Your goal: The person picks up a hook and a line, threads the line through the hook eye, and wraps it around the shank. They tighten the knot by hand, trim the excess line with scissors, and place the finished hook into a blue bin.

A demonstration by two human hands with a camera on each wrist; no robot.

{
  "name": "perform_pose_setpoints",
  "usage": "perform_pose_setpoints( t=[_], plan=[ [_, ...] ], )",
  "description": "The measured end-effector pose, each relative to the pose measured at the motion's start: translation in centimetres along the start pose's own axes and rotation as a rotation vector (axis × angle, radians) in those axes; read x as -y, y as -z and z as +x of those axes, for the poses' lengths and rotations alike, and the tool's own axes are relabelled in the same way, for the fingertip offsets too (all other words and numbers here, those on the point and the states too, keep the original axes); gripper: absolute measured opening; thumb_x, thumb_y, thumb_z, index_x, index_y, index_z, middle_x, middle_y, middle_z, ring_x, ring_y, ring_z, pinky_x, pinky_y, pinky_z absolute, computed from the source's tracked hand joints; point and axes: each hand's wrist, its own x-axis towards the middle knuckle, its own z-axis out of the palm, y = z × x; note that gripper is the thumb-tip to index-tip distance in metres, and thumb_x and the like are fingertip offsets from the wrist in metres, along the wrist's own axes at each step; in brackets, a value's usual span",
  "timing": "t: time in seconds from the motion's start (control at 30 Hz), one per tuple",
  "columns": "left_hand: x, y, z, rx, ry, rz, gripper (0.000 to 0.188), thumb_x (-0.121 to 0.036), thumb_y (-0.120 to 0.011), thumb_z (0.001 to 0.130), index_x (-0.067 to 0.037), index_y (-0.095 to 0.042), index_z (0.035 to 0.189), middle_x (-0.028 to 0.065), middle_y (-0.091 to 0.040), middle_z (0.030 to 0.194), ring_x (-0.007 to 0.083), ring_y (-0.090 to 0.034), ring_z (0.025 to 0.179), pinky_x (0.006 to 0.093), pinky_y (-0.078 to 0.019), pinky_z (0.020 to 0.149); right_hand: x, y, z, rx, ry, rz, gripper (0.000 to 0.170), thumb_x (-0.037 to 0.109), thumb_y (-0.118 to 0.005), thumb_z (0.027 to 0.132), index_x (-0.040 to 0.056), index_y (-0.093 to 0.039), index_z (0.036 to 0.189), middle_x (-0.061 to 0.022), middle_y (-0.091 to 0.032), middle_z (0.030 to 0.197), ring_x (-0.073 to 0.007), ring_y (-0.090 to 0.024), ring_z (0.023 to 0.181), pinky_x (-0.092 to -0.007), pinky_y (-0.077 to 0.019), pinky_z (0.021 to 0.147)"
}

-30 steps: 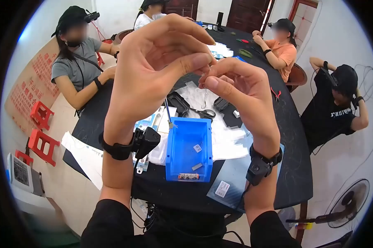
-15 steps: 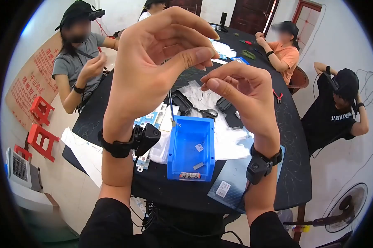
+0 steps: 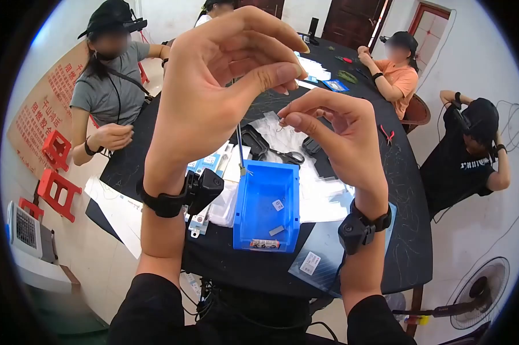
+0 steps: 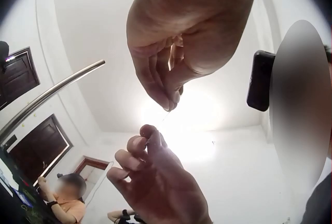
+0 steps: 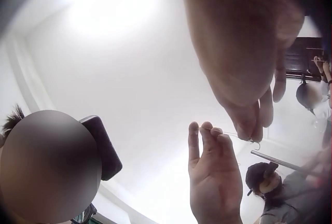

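My left hand is raised above the table, thumb and index fingertips pinching a thin clear line. Lower and to its right, my right hand pinches a tiny curved hook between thumb and index finger. In the right wrist view the line spans the gap between the left fingertips and the hook. The left wrist view has the left hand on top and the right hand below, fingertips apart. Whether the line is knotted to the hook cannot be told.
Below the hands stands a blue bin with small items inside and a thin rod at its back left corner. Behind it lie black scissors and clear bags. A blue sheet lies right. Several people sit around the table.
My hands have moved apart, the right one down from the left fingertips. The head view has shifted slightly. The person at the left raised a hand and has lowered it.
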Motion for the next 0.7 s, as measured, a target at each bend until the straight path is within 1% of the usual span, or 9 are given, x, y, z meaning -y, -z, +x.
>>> perform_pose_setpoints(
  t=[0.23,0.33,0.43,0.7],
  plan=[
    [0.0,-0.2,-0.1,-0.009,0.021,0.002,0.026,0.000,-0.074,0.095,0.002,-0.066,0.119,0.0099,-0.076,0.098,0.0144,-0.073,0.091,0.0276,-0.0602,0.082,0.6,-0.1,-0.2,0.046,-0.049,0.008,0.009,0.008,-0.076,0.093,0.0014,-0.078,0.098,-0.0062,-0.079,0.093,-0.0114,-0.070,0.085,-0.0284,-0.0527,0.079],
    [0.1,-0.2,0.0,-0.006,0.007,0.003,0.026,-0.001,-0.074,0.095,0.002,-0.066,0.120,0.0099,-0.076,0.099,0.0146,-0.074,0.092,0.0274,-0.0601,0.082,0.5,-0.1,-0.1,0.043,-0.021,-0.003,0.009,0.006,-0.076,0.092,0.0005,-0.078,0.099,-0.0066,-0.079,0.093,-0.0115,-0.071,0.085,-0.0279,-0.0534,0.079],
    [0.1,-0.1,0.0,-0.014,-0.007,0.024,0.027,-0.001,-0.075,0.095,0.002,-0.067,0.120,0.0099,-0.076,0.099,0.0149,-0.074,0.092,0.0273,-0.0600,0.082,0.8,-0.2,-0.3,0.029,-0.077,0.021,0.009,0.006,-0.076,0.092,0.0006,-0.079,0.099,-0.0072,-0.080,0.093,-0.0115,-0.072,0.085,-0.0270,-0.0547,0.077],
    [0.2,0.3,0.1,0.004,-0.025,0.030,0.025,-0.002,-0.075,0.095,0.001,-0.067,0.119,0.0099,-0.076,0.099,0.0150,-0.074,0.091,0.0278,-0.0606,0.083,1.0,0.1,-0.1,0.022,-0.065,-0.010,0.011,0.005,-0.077,0.091,0.0010,-0.081,0.100,-0.0075,-0.080,0.089,-0.0116,-0.073,0.084,-0.0261,-0.0561,0.078]
  ],
)
